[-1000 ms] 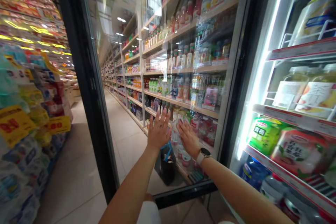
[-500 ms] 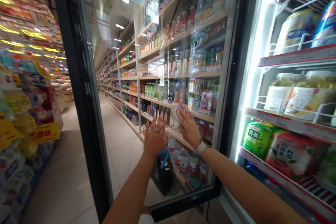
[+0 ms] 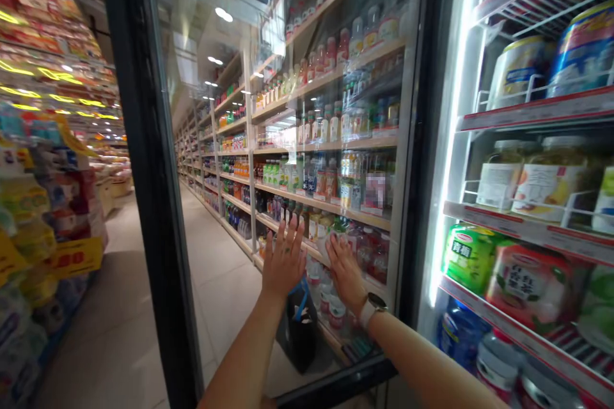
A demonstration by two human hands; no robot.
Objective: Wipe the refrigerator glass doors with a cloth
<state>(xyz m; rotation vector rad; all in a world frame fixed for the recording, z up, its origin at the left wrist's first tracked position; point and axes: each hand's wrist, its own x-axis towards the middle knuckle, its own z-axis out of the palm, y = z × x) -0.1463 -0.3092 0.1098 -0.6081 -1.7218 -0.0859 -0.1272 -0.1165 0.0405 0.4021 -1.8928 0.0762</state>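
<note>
A glass cooler door [image 3: 220,217] with a black frame stands swung open in front of me. My left hand [image 3: 283,262] is open, fingers spread and palm toward the glass, apparently resting on it. Beside it, my right hand [image 3: 346,271], with a watch [image 3: 375,301] on the wrist, presses a white cloth or tissue [image 3: 325,244] to the pane. Most of that white piece is hidden under the fingers, so its exact kind is unclear.
Lit cooler shelves [image 3: 527,227] with bottles, cans and drink packs stand to the right. Through the glass show long wooden shelves [image 3: 283,188] of drinks and a black bag [image 3: 300,332] with a blue strap. Stacked goods [image 3: 29,217] line the aisle at left.
My right hand has slid down the glass with the white cloth or tissue. The left hand stays in nearly the same spot. The view has shifted slightly.
</note>
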